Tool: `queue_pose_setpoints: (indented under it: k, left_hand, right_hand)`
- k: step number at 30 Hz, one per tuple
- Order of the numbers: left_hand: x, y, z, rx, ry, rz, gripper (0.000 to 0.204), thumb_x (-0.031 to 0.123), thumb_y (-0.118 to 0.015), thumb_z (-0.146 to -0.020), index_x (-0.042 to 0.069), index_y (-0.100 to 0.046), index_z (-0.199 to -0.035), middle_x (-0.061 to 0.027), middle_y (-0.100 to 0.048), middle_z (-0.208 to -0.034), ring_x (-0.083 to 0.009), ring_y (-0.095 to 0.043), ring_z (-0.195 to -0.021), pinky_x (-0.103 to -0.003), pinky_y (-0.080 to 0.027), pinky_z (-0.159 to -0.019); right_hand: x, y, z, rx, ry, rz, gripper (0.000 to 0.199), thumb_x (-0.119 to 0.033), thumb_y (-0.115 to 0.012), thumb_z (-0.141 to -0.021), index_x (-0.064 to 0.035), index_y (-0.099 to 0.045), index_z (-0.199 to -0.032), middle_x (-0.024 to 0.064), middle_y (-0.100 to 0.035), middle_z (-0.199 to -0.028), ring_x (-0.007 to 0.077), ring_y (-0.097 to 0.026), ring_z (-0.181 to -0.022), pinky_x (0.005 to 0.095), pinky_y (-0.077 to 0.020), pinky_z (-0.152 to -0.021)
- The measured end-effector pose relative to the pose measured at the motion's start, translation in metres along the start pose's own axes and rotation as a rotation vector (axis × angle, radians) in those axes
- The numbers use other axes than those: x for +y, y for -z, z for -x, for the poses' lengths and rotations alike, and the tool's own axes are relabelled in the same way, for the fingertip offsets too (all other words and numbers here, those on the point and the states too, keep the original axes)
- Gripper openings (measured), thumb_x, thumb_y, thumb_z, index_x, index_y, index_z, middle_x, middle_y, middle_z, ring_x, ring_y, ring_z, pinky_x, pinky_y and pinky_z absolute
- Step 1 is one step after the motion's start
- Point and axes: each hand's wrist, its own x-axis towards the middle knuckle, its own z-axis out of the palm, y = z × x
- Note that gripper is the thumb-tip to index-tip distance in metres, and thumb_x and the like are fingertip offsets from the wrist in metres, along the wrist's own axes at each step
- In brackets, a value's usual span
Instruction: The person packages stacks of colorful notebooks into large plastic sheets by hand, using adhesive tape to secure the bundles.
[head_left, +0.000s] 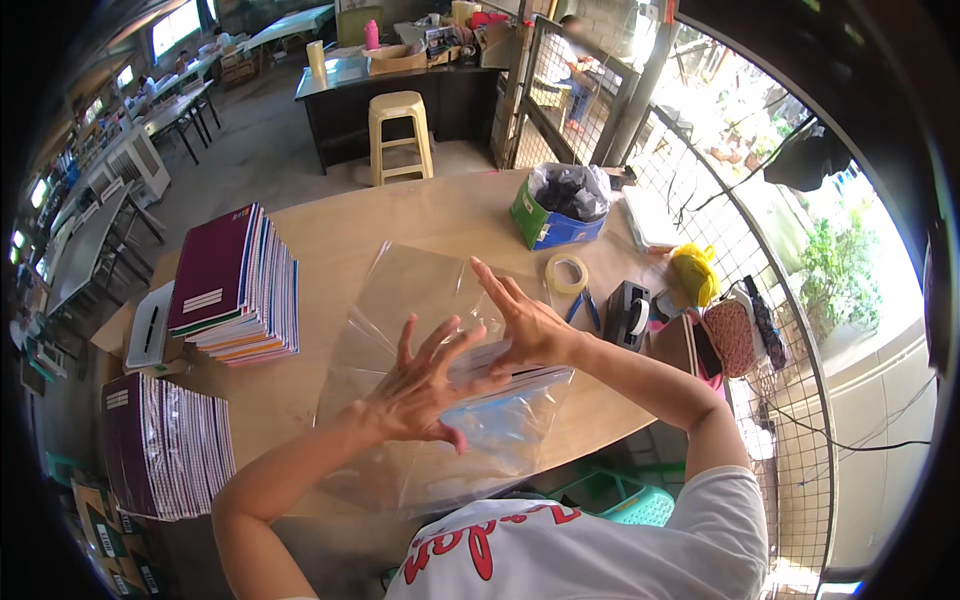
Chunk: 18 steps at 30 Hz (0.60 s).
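Note:
Clear plastic sheeting [395, 290] lies spread and creased over the middle of the wooden table. My left hand [425, 385] is over its middle, fingers spread apart. Beside it, to the right and slightly farther off, my right hand [530, 325] has its fingers stretched out toward the far left. Both hands look open, with nothing gripped. Beneath and between them shows the edge of a thin stack [545, 378], dark and white with light blue below, seen partly through the plastic. My hands hide most of it, so I cannot tell whether it is wrapped.
Purple-covered notebooks [215, 265] stand piled at the left, with a plastic-wrapped stack [170, 445] nearer me. On the right are a box lined with a grey bag [565, 210], a tape roll [567, 273], blue-handled pliers [585, 308] and a black tape dispenser [627, 315]. A green basket [640, 500] sits below the edge.

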Motion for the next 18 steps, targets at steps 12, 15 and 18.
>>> queue_pose_setpoints:
  k: [12,15,18]
  left_hand:
    - [-0.001,0.003,-0.004,-0.253,-0.01,-0.151,0.095,0.092,-0.046,-0.06,0.042,-0.049,-0.141,0.0067,-0.034,-0.156,-0.0305,-0.015,-0.149,-0.072,0.003,-0.111]
    - [0.003,0.001,-0.011,-0.259,-0.003,-0.113,0.098,0.094,-0.048,-0.057,0.043,-0.049,-0.141,0.0064,-0.033,-0.156,-0.0309,-0.014,-0.149,-0.071,0.005,-0.111]
    - [-0.001,-0.002,-0.014,-0.272,0.011,-0.114,0.099,0.094,-0.048,-0.055,0.044,-0.048,-0.141,0.0065,-0.032,-0.157,-0.0302,-0.015,-0.149,-0.071,0.005,-0.111]
  right_hand:
    - [0.119,0.031,0.027,0.811,-0.135,-0.484,0.047,-0.02,-0.071,-0.089,-0.0061,-0.057,-0.132,0.0115,-0.065,-0.112,0.0106,-0.062,-0.076,0.0231,-0.0487,-0.061]
    - [0.25,0.03,0.16,1.14,-0.751,-0.335,0.025,-0.024,-0.075,-0.085,-0.0005,-0.072,-0.093,0.0049,-0.066,-0.068,0.0126,-0.061,-0.063,0.0301,-0.047,-0.055]
    - [0.302,-0.011,0.221,0.947,-1.15,-0.356,0.032,-0.027,-0.083,-0.076,0.002,-0.071,-0.076,0.0039,-0.062,-0.062,0.014,-0.059,-0.058,0.0337,-0.0438,-0.051]
